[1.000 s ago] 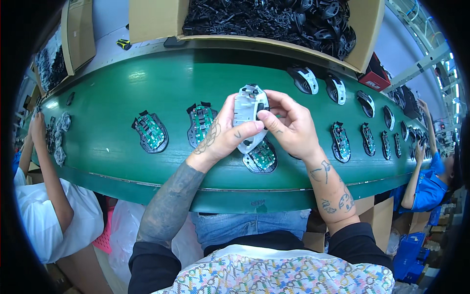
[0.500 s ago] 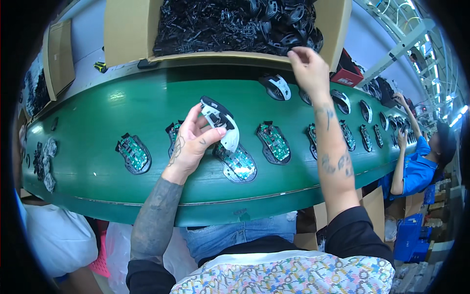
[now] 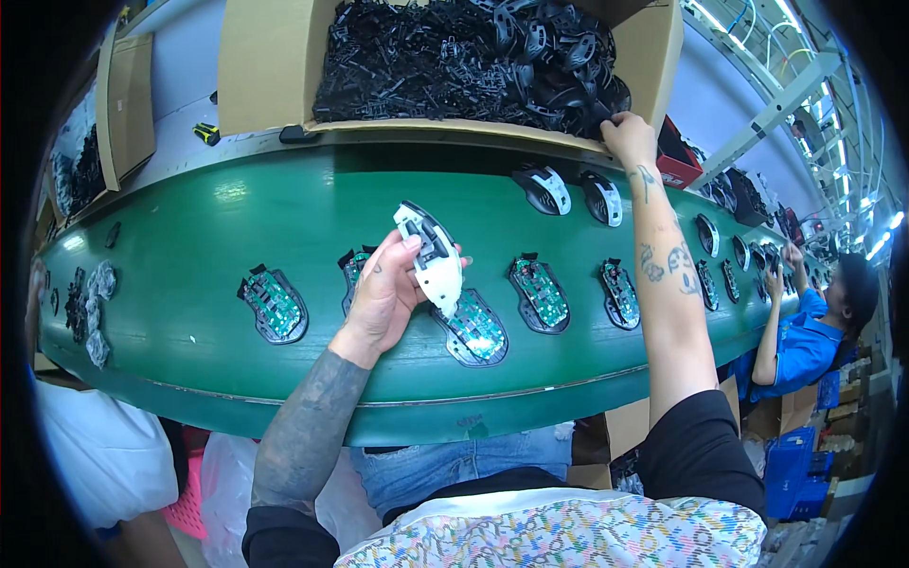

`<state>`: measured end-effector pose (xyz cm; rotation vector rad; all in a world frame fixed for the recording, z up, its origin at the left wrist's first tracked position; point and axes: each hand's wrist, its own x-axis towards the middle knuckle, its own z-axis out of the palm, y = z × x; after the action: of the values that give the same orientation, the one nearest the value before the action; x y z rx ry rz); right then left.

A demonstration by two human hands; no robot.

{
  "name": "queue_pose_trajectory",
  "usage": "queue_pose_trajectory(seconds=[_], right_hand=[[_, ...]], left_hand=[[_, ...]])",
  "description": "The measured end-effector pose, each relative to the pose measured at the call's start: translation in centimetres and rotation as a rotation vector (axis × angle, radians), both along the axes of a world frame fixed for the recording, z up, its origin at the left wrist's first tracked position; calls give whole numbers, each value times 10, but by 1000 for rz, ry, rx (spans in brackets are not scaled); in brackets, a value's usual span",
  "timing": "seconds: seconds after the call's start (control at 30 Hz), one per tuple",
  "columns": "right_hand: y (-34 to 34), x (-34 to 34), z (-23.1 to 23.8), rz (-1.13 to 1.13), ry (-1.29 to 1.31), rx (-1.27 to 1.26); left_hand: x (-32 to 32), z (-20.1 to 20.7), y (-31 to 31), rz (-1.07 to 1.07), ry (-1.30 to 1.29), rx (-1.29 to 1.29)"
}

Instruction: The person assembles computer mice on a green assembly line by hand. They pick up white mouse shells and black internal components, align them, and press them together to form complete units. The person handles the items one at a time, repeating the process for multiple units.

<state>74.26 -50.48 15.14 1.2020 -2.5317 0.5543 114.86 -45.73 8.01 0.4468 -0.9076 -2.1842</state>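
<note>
My left hand [image 3: 379,298] grips a white and black mouse shell [image 3: 431,260], tilted with its inner side showing, above the green belt [image 3: 312,379]. Just below the shell, a mouse base with a green circuit board [image 3: 476,328] lies on the belt, partly covered by it. My right hand [image 3: 632,140] is at the near right corner of a cardboard box [image 3: 454,130]. Its fingers are pinched at the box's edge, against dark parts; what they hold is too dark to make out. Black plastic parts [image 3: 407,80] and black shells [image 3: 578,47] fill the box.
More mouse bases [image 3: 273,305] lie in a row along the belt. Two white and black shells [image 3: 543,191] rest near its far edge. A yellow and black cutter [image 3: 205,133] lies left of the box. At right, a person in a blue shirt [image 3: 800,327] works at the belt.
My left hand has turned the mouse shell so more of its inside shows. My right hand's fingers have closed at the box's corner, and the whole view has shifted slightly.
</note>
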Motion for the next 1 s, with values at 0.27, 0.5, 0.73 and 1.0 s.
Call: queue_pose_trajectory(seconds=[0.27,0.5,0.73,1.0], right_hand=[[74,64,20,366,-387,-559],[139,188,5,1051,-1146,-144],[126,217,-27,1097,-1157,-223],[126,220,-32,1020,-709,-234]], left_hand=[[5,-13,-3,68,-111,-128],[8,9,0,104,-267,-191],[3,3,6,3,-348,-299],[5,7,7,-61,-418,-433]])
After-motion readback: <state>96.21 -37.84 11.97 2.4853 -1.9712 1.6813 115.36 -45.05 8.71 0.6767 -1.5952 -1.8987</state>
